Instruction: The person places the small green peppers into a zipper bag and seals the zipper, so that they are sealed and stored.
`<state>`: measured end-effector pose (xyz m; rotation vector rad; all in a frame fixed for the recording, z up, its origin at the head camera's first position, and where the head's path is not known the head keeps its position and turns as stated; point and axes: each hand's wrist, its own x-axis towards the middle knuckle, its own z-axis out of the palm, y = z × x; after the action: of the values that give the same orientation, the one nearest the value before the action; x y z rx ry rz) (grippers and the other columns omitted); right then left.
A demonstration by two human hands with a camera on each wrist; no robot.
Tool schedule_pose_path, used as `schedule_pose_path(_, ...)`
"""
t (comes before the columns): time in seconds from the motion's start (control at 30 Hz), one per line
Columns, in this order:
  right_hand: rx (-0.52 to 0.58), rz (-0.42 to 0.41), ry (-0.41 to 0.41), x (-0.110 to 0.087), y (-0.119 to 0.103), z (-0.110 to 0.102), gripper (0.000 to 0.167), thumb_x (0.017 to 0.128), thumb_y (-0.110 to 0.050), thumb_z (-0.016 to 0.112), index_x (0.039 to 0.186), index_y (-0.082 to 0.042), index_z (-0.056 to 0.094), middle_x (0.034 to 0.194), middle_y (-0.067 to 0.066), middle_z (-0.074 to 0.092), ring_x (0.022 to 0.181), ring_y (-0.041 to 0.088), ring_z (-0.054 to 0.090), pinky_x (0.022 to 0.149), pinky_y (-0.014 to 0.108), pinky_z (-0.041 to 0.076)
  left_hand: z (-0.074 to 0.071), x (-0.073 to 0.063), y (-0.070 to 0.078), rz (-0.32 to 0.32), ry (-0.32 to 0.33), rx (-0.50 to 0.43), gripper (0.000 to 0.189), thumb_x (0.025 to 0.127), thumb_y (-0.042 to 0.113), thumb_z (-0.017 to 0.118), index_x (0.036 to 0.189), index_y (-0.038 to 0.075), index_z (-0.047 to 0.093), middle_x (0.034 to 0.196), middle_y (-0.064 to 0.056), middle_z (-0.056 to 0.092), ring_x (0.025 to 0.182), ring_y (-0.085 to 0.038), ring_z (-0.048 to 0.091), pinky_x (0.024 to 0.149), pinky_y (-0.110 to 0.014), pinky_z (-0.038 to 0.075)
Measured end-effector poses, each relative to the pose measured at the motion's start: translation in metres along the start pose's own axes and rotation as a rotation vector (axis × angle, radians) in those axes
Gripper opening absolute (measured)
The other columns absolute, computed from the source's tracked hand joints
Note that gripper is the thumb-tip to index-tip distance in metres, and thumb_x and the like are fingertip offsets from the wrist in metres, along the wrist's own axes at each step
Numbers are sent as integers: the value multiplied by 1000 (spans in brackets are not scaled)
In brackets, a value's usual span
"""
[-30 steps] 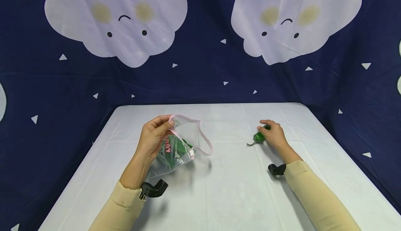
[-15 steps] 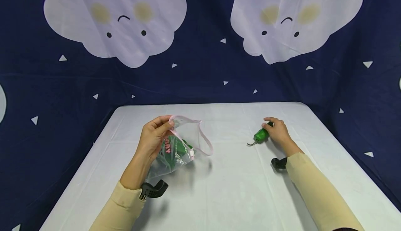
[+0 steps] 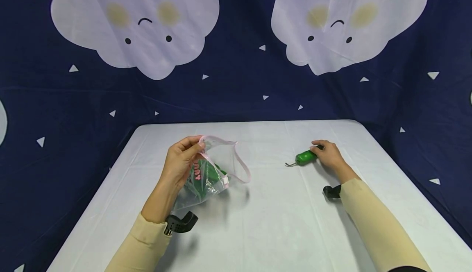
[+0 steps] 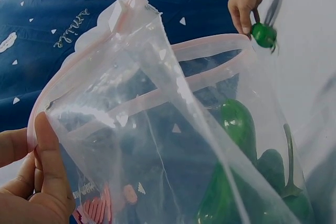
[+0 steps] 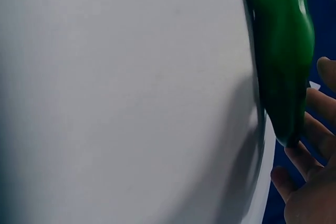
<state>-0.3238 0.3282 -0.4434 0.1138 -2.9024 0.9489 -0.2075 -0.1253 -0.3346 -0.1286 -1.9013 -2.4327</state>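
At the left of the head view my left hand (image 3: 178,159) pinches the pink-edged mouth of a clear zip bag (image 3: 191,200), which hangs open to the right. Pink lettering and a slider (image 3: 225,180) show on it. Inside, seen through the plastic in the left wrist view, lie green peppers (image 4: 239,124), one with a long stem. Off to the right, my right hand (image 3: 329,157) holds another green pepper (image 3: 305,157) by its narrow end, thumb on the near side. Its curved stem points left. The right wrist view shows this pepper (image 5: 283,40) close up beside the fingers (image 5: 317,135).
A white-covered table (image 3: 265,223) lies under both hands. Behind it hangs a dark blue cloth (image 3: 243,91) with printed clouds and triangles. Each wrist carries a black camera mount (image 3: 181,223).
My right hand has shifted a little right, and the pepper has turned so its stem points more directly left, with more of its body showing. The left hand and bag have stayed put.
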Motion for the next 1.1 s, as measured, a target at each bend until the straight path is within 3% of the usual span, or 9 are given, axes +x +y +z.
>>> schedule_pose_path(0.17,42,9,-2,-10,6,-1,51,96,-40,49,130,-2,52,138,33,42,128,52,35,104,63,31,0,0,-1,-2,-1,1,12,90,3,60,100,9,65,85,6,62,72,-8,59,66,-18,54)
schedule_pose_path(0.47,75,85,-111,-15,15,-3,58,94,-43,53,137,-6,46,146,29,34,136,49,25,109,62,26,-1,-1,-1,-4,2,8,13,90,4,61,101,8,65,85,7,62,73,-8,59,67,-18,54)
schedule_pose_path(0.73,69,71,-118,-22,22,-6,62,90,-44,60,136,-5,47,143,29,38,134,47,32,108,61,28,-1,0,0,5,-2,5,14,90,3,60,103,6,64,86,5,63,74,-8,59,67,-18,54)
schedule_pose_path(0.9,74,55,-102,-27,27,-7,55,90,-34,63,134,-3,49,131,27,52,115,38,49,93,48,42,-1,0,0,1,1,4,13,90,3,60,102,7,64,86,5,63,73,-8,59,67,-18,54)
schedule_pose_path(1.0,64,47,-81,-30,27,-7,51,90,-29,63,131,-3,52,123,25,57,104,31,52,84,37,43,-1,-1,0,-2,3,2,13,90,2,59,101,7,64,86,5,63,73,-8,59,67,-19,54)
schedule_pose_path(1.1,58,38,-59,-32,29,-7,47,90,-27,64,129,-3,54,120,24,60,102,29,54,82,34,42,0,-1,0,-1,7,-4,13,90,1,59,100,8,65,86,4,63,74,-9,60,67,-19,54)
